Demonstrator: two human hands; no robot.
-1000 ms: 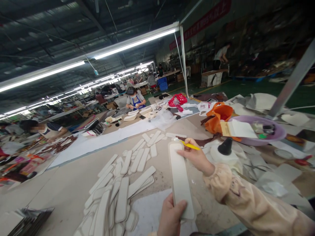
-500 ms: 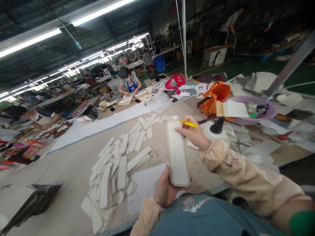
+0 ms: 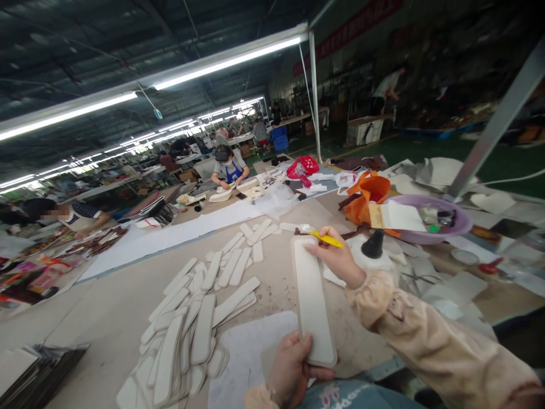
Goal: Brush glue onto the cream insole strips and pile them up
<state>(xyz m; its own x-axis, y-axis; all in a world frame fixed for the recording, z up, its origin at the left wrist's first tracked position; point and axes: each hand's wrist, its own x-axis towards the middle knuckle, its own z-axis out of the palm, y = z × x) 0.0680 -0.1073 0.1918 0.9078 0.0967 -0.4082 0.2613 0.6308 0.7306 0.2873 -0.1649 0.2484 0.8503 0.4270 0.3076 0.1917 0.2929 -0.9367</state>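
A long off-white strip with rounded corners [image 3: 314,307] is held upright over the table, a paler panel inside its border. My left hand [image 3: 293,363] grips its lower end, thumb on the front face and fingers behind. Near the top, my right hand [image 3: 336,258] has its thumb on the strip's edge and also holds a yellow-handled brush [image 3: 326,237] with whitish bristles. To the left lies a heap of similar pale strips [image 3: 187,335]. Under them and beside my left hand is a white sheet [image 3: 251,341].
A white bottle with a black cone cap [image 3: 373,244] stands right of my right hand. Behind it are an orange bag [image 3: 366,193] and a purple basin [image 3: 460,224]. Dark-edged sheets [image 3: 46,369] are stacked at lower left. Co-workers sit at the tables beyond.
The camera view has tilted up, so the scene sits lower. My left thumb has moved onto the strip's front face. My right hand still holds the brush near the strip's top.
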